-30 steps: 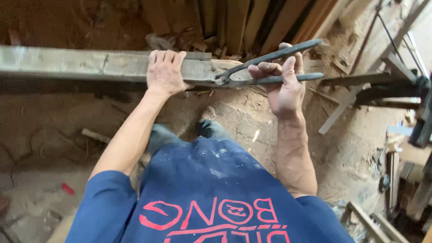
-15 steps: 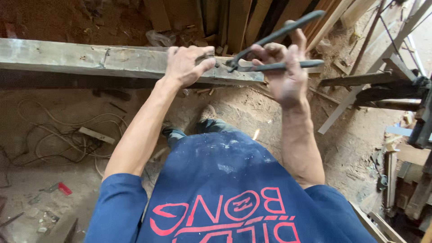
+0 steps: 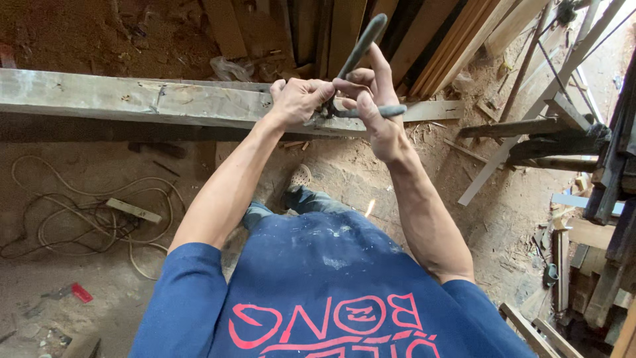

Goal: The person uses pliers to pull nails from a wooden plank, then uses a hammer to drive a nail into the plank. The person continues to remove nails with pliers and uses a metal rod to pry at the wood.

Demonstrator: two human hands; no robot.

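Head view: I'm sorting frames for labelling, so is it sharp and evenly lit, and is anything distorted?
Head view: mostly sharp on both hands, left hand and right hand at the pincers; daylight enters from the right, brightening the sawdust floor; the beam casts a dark shadow below; wide-angle lens stretches the edges.

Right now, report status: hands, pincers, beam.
Right hand grips the pincers, handles spread wide. Left hand closed at the pincer head, on the wooden beam. What the head bites is hidden by the fingers. Nothing blocking.
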